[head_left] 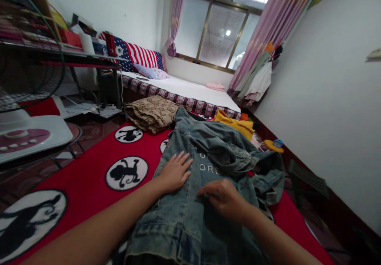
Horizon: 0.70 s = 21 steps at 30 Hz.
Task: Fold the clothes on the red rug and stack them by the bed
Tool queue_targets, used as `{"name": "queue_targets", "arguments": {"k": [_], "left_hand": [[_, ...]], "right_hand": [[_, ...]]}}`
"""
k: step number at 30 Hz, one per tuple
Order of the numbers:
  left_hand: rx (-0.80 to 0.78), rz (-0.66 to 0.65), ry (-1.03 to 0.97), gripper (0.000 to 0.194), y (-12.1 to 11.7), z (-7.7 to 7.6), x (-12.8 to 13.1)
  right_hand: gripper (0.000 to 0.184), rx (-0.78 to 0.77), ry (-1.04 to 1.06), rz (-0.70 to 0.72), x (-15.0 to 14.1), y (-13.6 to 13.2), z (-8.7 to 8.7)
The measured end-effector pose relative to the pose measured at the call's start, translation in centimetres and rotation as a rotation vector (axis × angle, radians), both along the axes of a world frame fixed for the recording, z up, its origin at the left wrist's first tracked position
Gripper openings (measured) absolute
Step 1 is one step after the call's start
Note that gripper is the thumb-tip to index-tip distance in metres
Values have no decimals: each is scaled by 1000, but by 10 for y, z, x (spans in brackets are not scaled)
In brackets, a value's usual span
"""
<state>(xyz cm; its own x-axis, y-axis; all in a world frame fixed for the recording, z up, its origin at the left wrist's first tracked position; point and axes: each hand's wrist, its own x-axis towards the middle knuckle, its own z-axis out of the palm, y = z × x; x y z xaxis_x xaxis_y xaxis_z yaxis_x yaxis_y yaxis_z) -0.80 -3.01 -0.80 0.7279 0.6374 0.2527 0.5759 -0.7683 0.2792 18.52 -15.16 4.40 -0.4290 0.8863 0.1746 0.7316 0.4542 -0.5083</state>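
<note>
A blue denim jacket with white printed letters on its back lies spread on a red blanket with round monkey patterns. One sleeve is folded across the upper back, over part of the lettering; its cuff end lies to the right. My left hand rests flat on the jacket's left side, fingers spread. Just above the denim, below the letters, my right hand is curled with thumb and forefinger brought together. Whether anything is between those fingers cannot be made out.
Beyond the jacket lie a folded brown patterned cloth and a yellow garment. A white fan base stands at left, near a cluttered desk. A bed is under the window; a dark stool stands at right.
</note>
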Motion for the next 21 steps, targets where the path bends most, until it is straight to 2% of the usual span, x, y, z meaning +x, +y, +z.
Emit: {"name": "queue_targets", "arguments": {"k": [4,6,8,10,12,14,16,18,20,21], "left_hand": [[59,21,4,51,-1,-6,4],[72,20,-5,51,0,-6,4],[77,18,-19,51,1,-7,3],[75,17,-38,50,1,-8,3],[69,18,-53,50,1,-8,3],[58,22,-57,50,1,-8,4],[48,25,-53,50,0,-6,4],[39,26,-44,50,0,-4,4],[31,29,-34,50,-1,-2,4],[29,31,-32,50,-1,-1,4]], "right_hand": [[37,394,-100,-480,63,28,11],[37,501,-203,-750,99,42,13],[55,462,-263,-946,128,51,10],[63,301,-296,-1013,144,54,6],[46,124,-327,-992,150,54,8],[28,110,-303,-1023,151,52,18],[25,312,-127,-1159,153,51,36],[29,616,241,-1286,159,51,55],[31,847,674,-1306,165,51,71],[32,902,860,-1281,168,50,75]]}}
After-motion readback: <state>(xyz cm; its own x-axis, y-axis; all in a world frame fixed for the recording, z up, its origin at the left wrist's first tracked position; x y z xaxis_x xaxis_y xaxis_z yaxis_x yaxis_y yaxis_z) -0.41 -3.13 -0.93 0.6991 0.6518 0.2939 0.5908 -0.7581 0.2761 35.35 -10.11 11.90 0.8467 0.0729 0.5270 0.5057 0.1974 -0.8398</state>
